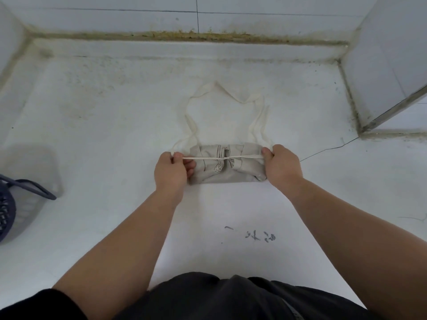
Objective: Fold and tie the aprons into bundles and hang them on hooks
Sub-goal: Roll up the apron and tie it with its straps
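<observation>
The white desk (115, 135) fills most of the view, closed in by tiled walls at the back and on both sides. It carries a hairline crack (328, 150) on the right and some smudged dark marks (258, 236) too blurred to read. A dark blue basket (7, 211) is cut off at the left edge, so what it holds cannot be told.

The folded apron (227, 172) lies as a grey bundle at mid-desk, with its neck strap (258, 121) spread in a loose loop beyond it, likely kept free for hanging. The left hand (172, 172) and right hand (283, 167) sit at opposite ends of the bundle. Each grip is pinching one end of the tie string (203, 158), which is drawn taut sideways, seemingly to cinch the crossing (225, 158) down on the cloth. Whether that crossing is a full knot is hard to make out. No hooks are in view.
</observation>
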The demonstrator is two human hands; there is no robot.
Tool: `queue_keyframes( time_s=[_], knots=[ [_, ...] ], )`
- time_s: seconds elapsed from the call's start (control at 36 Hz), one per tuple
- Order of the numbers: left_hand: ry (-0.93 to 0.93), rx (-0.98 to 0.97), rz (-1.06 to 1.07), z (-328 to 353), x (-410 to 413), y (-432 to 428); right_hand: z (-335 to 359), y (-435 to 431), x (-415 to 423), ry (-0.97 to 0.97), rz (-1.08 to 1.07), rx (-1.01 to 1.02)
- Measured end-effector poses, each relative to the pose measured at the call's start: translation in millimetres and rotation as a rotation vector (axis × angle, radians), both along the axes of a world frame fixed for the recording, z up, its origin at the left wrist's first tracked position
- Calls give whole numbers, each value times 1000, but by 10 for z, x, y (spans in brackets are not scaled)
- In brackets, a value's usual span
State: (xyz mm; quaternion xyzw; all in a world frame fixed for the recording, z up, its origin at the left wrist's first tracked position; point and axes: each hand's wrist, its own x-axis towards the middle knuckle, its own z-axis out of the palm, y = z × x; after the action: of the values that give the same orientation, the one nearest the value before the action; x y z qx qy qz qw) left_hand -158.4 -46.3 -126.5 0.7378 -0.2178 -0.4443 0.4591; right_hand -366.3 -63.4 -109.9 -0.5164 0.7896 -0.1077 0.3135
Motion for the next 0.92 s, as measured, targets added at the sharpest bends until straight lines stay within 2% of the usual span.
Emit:
queue_keyframes(
  time_s=[0.11, 0.22, 0.28, 0.33, 0.42, 0.5, 0.58, 0.69, 0.81, 0.92],
  knots=[
    [-193, -6, -146, 2, 53, 22, 86, 81, 91, 101, 85, -116],
    [-571, -46, -271, -19, 38, 109, 98, 195, 86, 319, 399, -289],
    [-673, -101, -354, -47, 54, 177, -7, 231, 9, 289, 611, -424],
    [-784, -144, -464, -72, 92, 223, -135, 283, -119, 263, 721, -454],
    [-853, -158, -578, -68, 157, 249, -169, 355, -196, 153, 726, -333],
    [-842, -195, -580, -35, 187, 276, -73, 393, -180, 125, 696, -272],
    [-696, -165, -480, -71, 234, 295, 19, 425, -161, 141, 733, -121],
    [-152, -53, -314, -2, 280, 245, -44, 497, -112, 165, 694, -87],
    [209, 28, -225, 152, 265, 184, -142, 456, -48, 196, 592, -147],
    [565, 66, -102, 250, 269, 197, -49, 364, -6, 4, 426, -167]
  ],
)
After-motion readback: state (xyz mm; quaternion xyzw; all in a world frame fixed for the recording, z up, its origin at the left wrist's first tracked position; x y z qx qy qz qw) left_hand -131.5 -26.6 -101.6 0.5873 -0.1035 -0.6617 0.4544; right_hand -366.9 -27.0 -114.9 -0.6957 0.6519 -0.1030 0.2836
